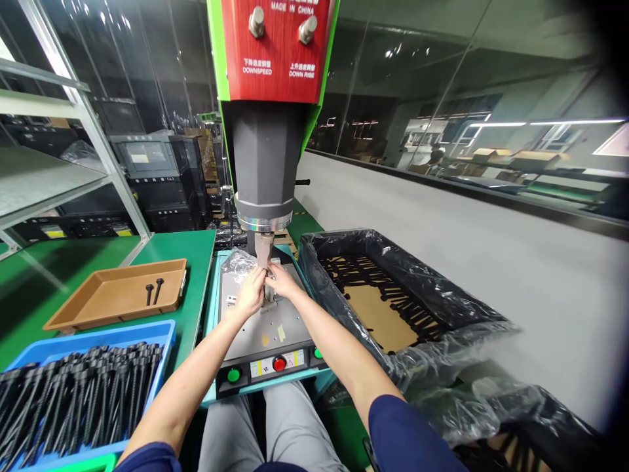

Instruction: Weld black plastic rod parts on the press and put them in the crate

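Both hands meet under the metal horn [264,248] of a press machine with a red and green head [273,72]. My left hand [252,292] has its fingers closed together just below the horn tip. From the other side, my right hand [282,280] is pinched in at the same spot. A small dark bit shows between the fingertips, but my fingers hide most of it and its kind cannot be made out. Beneath the hands, a metal fixture [268,296] stands on the grey base plate [250,337].
A blue tray [170,341] of black ribbed rods [93,393] with heads lies left. Behind it, a brown tray [113,288] holds two. Right stands a plastic-lined box [344,321] with more black parts. A red button [279,364] and green buttons [234,375] line the front.
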`<move>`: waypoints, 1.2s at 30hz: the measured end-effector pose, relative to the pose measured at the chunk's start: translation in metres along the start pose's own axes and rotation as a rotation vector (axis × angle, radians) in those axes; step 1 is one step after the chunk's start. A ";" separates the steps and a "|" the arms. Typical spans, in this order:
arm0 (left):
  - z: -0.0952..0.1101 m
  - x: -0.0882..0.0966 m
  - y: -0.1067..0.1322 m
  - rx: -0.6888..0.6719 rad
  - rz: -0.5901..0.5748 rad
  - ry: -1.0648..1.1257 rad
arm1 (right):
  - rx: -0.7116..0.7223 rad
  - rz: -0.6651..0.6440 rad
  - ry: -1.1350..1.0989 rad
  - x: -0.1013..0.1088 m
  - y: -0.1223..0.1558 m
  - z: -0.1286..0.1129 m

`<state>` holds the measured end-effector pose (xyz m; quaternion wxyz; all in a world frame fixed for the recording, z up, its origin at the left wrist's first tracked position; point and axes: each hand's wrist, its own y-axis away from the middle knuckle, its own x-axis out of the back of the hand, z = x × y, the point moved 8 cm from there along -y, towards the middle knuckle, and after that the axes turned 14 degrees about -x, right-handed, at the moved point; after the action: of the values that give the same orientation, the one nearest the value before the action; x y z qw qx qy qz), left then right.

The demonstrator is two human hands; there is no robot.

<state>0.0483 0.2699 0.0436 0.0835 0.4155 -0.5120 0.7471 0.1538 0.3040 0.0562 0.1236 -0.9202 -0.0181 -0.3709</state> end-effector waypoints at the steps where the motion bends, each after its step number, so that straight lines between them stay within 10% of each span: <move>1: 0.000 -0.005 0.001 -0.010 -0.020 -0.015 | -0.017 0.029 0.092 0.002 0.006 -0.002; 17: 0.013 -0.011 0.011 0.064 -0.223 -0.175 | -0.046 0.078 0.450 -0.019 0.043 -0.002; 36: 0.012 0.004 0.021 0.046 -0.220 -0.177 | -0.040 -0.040 0.362 -0.005 0.044 -0.011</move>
<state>0.0406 0.2485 0.0337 0.1098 0.5353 -0.4513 0.7055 0.1479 0.2594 0.0508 0.0992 -0.8401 -0.0065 -0.5332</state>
